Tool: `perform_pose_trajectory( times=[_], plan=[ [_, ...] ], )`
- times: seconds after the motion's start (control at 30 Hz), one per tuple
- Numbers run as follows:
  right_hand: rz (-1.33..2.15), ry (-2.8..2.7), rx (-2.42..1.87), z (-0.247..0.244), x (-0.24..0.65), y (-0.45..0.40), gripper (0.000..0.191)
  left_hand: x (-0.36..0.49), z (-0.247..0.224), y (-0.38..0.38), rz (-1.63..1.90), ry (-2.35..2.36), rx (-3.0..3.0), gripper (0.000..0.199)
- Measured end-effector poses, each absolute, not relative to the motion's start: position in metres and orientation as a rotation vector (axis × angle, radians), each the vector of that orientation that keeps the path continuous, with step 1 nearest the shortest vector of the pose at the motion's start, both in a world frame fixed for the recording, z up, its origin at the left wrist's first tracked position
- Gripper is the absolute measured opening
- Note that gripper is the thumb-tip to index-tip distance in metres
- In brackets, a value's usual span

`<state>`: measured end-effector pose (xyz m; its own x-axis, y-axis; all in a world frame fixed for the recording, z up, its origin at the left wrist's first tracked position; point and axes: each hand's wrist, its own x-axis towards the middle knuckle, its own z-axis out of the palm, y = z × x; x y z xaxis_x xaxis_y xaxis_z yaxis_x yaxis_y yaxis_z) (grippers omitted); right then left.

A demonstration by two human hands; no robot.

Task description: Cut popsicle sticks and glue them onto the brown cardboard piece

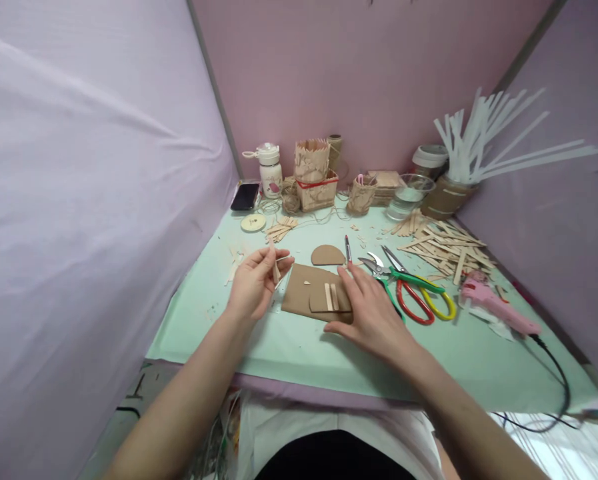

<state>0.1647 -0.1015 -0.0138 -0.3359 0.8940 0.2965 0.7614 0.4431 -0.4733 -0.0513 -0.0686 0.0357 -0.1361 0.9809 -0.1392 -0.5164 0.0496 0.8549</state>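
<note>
My left hand (pixel 255 280) is closed, pinching a wooden craft stick (pixel 275 267) upright between thumb and fingers. To its right lies a brown cardboard sheet (pixel 299 287), with a smaller cardboard piece (pixel 317 304) on top. Two short craft sticks (pixel 331 297) stand side by side across that smaller piece. My right hand (pixel 369 307) is spread over the right end of the cardboard, fingers apart, and it covers part of both pieces. Just beyond is a half-round cardboard piece (pixel 328 255), beside a pen (pixel 347 248).
Green-handled pruners (pixel 379 269) and red-and-yellow scissors (pixel 413 303) lie right of my right hand. Farther right are a pink glue gun (pixel 496 303) with its cord and a craft-stick pile (pixel 441 247). A white bottle (pixel 270 171), stick baskets (pixel 317 193) and a glass bowl (pixel 407 199) line the back.
</note>
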Motion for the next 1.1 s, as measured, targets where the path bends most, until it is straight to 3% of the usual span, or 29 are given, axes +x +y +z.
perform_pose_trajectory(
  times=[0.07, 0.3, 0.37, 0.43, 0.5, 0.8, 1.1],
  plan=[
    [0.408, -2.321, -1.453, -0.017, 0.182, -0.088, 0.107, -0.041, 0.021, -0.063, 1.427, 0.934, 0.544, 0.011],
    [0.547, -2.488, -1.337, -0.012, 0.202, -0.076, 0.104, -0.032, 0.002, -0.040, 1.427, 0.851, 0.378, 0.020],
    [0.483, -2.450, -1.334, 0.000, 0.190, -0.071, 0.079, -0.036, -0.001, -0.035, 1.481, 0.843, 0.359, 0.019],
    [0.392, -2.435, -1.384, 0.011, 0.168, -0.065, 0.031, -0.040, -0.005, -0.031, 1.530, 0.844, 0.337, 0.019],
    [0.395, -2.519, -1.421, 0.015, 0.144, -0.056, 0.016, -0.044, -0.008, -0.029, 1.569, 0.849, 0.316, 0.019],
    [0.535, -2.478, -1.445, -0.007, 0.111, -0.031, 0.013, -0.056, -0.008, -0.027, 1.600, 0.830, 0.238, 0.022],
    [0.819, -1.940, -1.288, 0.026, 0.143, 0.008, 0.028, -0.040, -0.003, -0.036, 1.373, 0.744, 0.243, 0.022]
  ],
)
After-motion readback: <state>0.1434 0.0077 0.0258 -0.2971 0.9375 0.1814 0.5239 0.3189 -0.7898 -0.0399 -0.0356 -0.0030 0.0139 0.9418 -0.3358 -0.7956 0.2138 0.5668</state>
